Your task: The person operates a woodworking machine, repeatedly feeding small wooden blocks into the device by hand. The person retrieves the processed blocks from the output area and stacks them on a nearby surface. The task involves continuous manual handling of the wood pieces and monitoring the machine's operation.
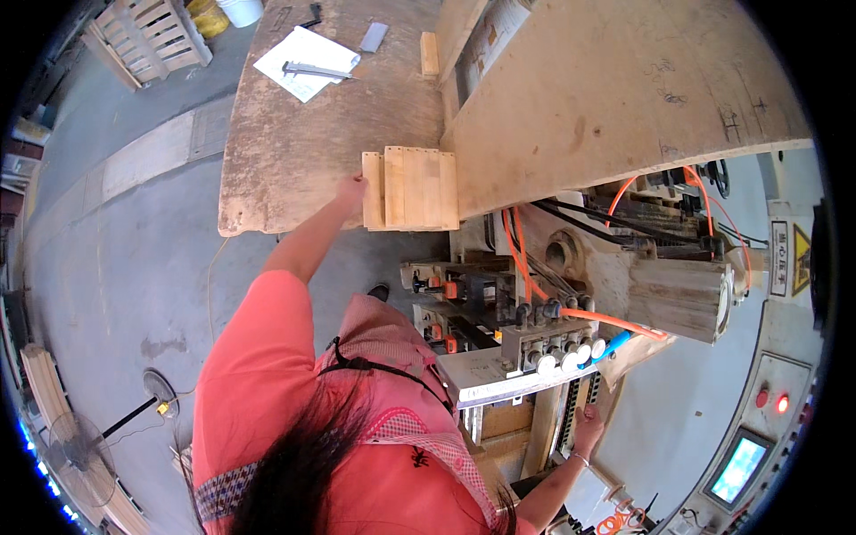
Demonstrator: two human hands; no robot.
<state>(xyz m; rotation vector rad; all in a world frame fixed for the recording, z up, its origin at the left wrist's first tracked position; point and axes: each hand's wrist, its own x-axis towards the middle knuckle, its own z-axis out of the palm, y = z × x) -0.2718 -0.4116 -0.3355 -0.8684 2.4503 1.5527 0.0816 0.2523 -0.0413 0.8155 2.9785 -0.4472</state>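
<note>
My left arm reaches forward to a row of light wooden slats (419, 189) lying side by side at the near edge of a worn wooden table (294, 169). The fingers of my left hand (353, 188) are closed on the outermost slat (374, 192), which sits slightly apart and lower than the others. Small dark holes show along the slats' far ends. Low on the right, my right hand (588, 430) is inside the machine, beside a black chain-like strip (569, 417). Its fingers look curled, and whatever they hold is hidden.
A paper sheet (299, 67) with a caliper (316, 70) lies farther up the table. To the right, a large wooden panel (615, 98) slopes above hoses, gauges (571, 358) and a metal cylinder (682, 299). A lit control screen (738, 468) stands right; a fan (80, 455) left.
</note>
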